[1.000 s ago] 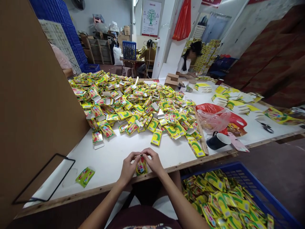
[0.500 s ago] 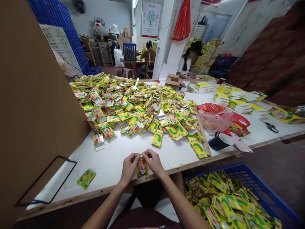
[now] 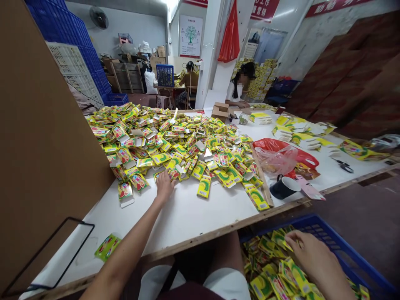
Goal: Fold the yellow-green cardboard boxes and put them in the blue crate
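My left hand reaches to the near edge of a pile of small yellow-green printed cartons. Its fingers and thumb are apart, touching a carton at the edge; I see no firm grip. Over a blue plastic crate at lower right, my right hand hangs with loosely bent fingers and nothing visible in them. Many small yellow cartons fill that crate. A single carton lies on the white table in front of the pile. A green packet lies near my left forearm.
A tall brown cardboard box and a black wire frame stand at left. To the right are a dark mug, a red plastic bag, scissors and a wooden strip. Two people sit farther back.
My hands were together at the table edge on one small carton. They have parted: the left moved forward to the pile, the right moved over the crate. That carton is out of both hands.
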`<state>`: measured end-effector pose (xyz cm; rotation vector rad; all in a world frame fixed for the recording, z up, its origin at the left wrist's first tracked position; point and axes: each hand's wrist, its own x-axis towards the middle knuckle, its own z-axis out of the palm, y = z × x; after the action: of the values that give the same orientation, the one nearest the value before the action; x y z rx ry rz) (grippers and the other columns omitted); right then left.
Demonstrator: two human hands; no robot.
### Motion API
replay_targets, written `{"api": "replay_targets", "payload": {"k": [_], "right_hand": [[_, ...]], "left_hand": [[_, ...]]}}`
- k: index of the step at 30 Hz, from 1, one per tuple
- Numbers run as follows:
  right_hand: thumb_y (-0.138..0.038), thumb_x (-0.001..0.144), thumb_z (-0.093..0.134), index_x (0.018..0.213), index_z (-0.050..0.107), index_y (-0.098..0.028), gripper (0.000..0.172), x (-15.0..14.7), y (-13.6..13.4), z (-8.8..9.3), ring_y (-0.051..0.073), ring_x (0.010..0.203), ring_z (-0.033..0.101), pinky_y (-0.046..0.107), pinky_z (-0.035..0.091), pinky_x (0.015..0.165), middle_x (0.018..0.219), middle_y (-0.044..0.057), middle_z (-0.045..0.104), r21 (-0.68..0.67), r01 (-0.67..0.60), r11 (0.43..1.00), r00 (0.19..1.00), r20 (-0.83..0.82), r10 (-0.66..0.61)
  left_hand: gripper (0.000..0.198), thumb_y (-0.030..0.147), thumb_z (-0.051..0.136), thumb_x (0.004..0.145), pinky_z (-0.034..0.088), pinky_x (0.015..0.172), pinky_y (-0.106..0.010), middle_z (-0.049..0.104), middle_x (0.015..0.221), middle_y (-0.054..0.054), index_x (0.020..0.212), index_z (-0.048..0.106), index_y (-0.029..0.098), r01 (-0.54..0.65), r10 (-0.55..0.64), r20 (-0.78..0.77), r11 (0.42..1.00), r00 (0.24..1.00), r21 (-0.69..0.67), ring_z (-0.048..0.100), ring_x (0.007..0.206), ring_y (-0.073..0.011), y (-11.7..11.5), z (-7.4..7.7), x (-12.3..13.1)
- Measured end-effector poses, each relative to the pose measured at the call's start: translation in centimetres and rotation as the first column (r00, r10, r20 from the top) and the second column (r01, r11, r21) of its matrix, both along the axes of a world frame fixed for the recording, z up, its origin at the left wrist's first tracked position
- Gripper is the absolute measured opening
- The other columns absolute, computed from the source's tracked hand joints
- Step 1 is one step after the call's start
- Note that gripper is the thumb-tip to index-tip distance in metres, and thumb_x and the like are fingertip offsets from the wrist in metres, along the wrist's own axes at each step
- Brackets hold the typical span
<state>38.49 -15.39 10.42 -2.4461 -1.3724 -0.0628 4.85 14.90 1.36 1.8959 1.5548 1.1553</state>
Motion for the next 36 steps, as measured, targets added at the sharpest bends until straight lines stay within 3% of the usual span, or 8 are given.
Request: {"api": "replay_targets", "payload": {"k": [4, 7, 10, 13, 16, 23, 31, 36], "right_hand": [[-0.040, 0.073, 0.051, 0.073, 0.065, -0.023, 0.021, -3.3, 0.4, -2.4, 0.025, 0.072, 0.064, 0.035, 0.049, 0.066, 0.076, 0.007, 0.069, 0.147, -0.097, 0.984, 0.950, -0.280, 0.136], [-0.034, 0.079, 0.050, 0.081, 0.063, -0.022, 0.018, -10.0, 4.0, -4.0, 0.024, 0.079, 0.064, 0.034, 0.049, 0.073, 0.083, 0.007, 0.069, 0.285, -0.207, 0.936, 0.840, -0.439, 0.320], [-0.023, 0.080, 0.051, 0.087, 0.059, -0.022, 0.011, -15.8, 7.4, -4.7, 0.023, 0.095, 0.060, 0.035, 0.046, 0.084, 0.099, 0.007, 0.065, 0.443, -0.302, 0.844, 0.710, -0.487, 0.509], [-0.016, 0.079, 0.052, 0.095, 0.054, -0.024, 0.018, -19.1, 9.4, -5.2, 0.022, 0.112, 0.053, 0.036, 0.041, 0.095, 0.116, 0.007, 0.059, 0.549, -0.383, 0.743, 0.570, -0.493, 0.657], [-0.014, 0.081, 0.050, 0.098, 0.051, -0.025, 0.020, -20.6, 9.9, -5.8, 0.022, 0.113, 0.052, 0.037, 0.041, 0.096, 0.116, 0.006, 0.059, 0.597, -0.421, 0.683, 0.490, -0.484, 0.725], [-0.016, 0.083, 0.052, 0.098, 0.052, -0.024, 0.017, -20.5, 9.7, -6.8, 0.020, 0.096, 0.059, 0.034, 0.047, 0.086, 0.100, 0.005, 0.063, 0.625, -0.362, 0.691, 0.542, -0.462, 0.702], [-0.018, 0.080, 0.054, 0.106, 0.055, -0.021, 0.027, -18.2, 12.3, -8.4, 0.016, 0.082, 0.061, 0.028, 0.048, 0.075, 0.091, 0.002, 0.064, 0.493, -0.420, 0.762, 0.400, -0.654, 0.642], [-0.027, 0.080, 0.054, 0.078, 0.061, -0.018, 0.012, -18.3, 15.0, -9.8, 0.015, 0.070, 0.057, 0.026, 0.046, 0.067, 0.075, 0.001, 0.062, 0.466, -0.405, 0.787, 0.428, -0.663, 0.613]], "left_hand": [[0.042, 0.021, 0.066, 0.066, 0.039, 0.088, -0.046, 0.060, 0.098, -0.010, 0.105, 0.049, 0.016, 0.061, -0.060, 0.050, 0.998, 0.997, -0.019, 0.053, 0.101, -0.0296, -0.1, 0.2, -0.4], [0.025, 0.027, 0.057, 0.076, 0.047, 0.075, -0.035, 0.060, 0.087, -0.004, 0.097, 0.048, 0.020, 0.128, -0.123, 0.107, 0.991, 0.987, -0.039, 0.059, 0.083, -0.0210, -4.1, -0.1, -1.0], [0.018, 0.033, 0.054, 0.080, 0.049, 0.076, -0.031, 0.059, 0.088, -0.003, 0.091, 0.048, 0.020, 0.228, -0.208, 0.289, 0.973, 0.934, -0.036, 0.060, 0.084, -0.0176, -9.7, -0.4, -1.8], [0.016, 0.030, 0.056, 0.080, 0.046, 0.086, -0.033, 0.060, 0.091, -0.003, 0.091, 0.050, 0.021, 0.322, -0.268, 0.451, 0.946, 0.851, -0.044, 0.060, 0.091, -0.0182, -14.1, -0.3, -2.5], [0.014, 0.025, 0.056, 0.081, 0.045, 0.091, -0.038, 0.061, 0.099, -0.006, 0.090, 0.046, 0.022, 0.351, -0.275, 0.523, 0.935, 0.807, -0.050, 0.059, 0.100, -0.0202, -16.3, -0.3, -2.9], [0.031, 0.025, 0.057, 0.081, 0.047, 0.091, -0.041, 0.060, 0.108, -0.007, 0.105, 0.037, 0.025, 0.355, -0.251, 0.616, 0.933, 0.747, -0.050, 0.060, 0.102, -0.0214, -17.1, -1.5, -2.1], [0.037, 0.033, 0.058, 0.080, 0.053, 0.065, -0.029, 0.062, 0.100, -0.004, 0.112, 0.042, 0.023, 0.625, -0.290, 0.729, 0.744, 0.620, -0.236, 0.065, 0.077, -0.0165, -15.1, -0.7, -1.1], [0.025, 0.035, 0.062, 0.076, 0.050, 0.065, -0.025, 0.061, 0.091, -0.002, 0.091, 0.052, 0.018, 0.532, -0.208, 0.726, 0.809, 0.656, -0.249, 0.063, 0.074, -0.0148, -13.5, -1.7, -1.2]]}}
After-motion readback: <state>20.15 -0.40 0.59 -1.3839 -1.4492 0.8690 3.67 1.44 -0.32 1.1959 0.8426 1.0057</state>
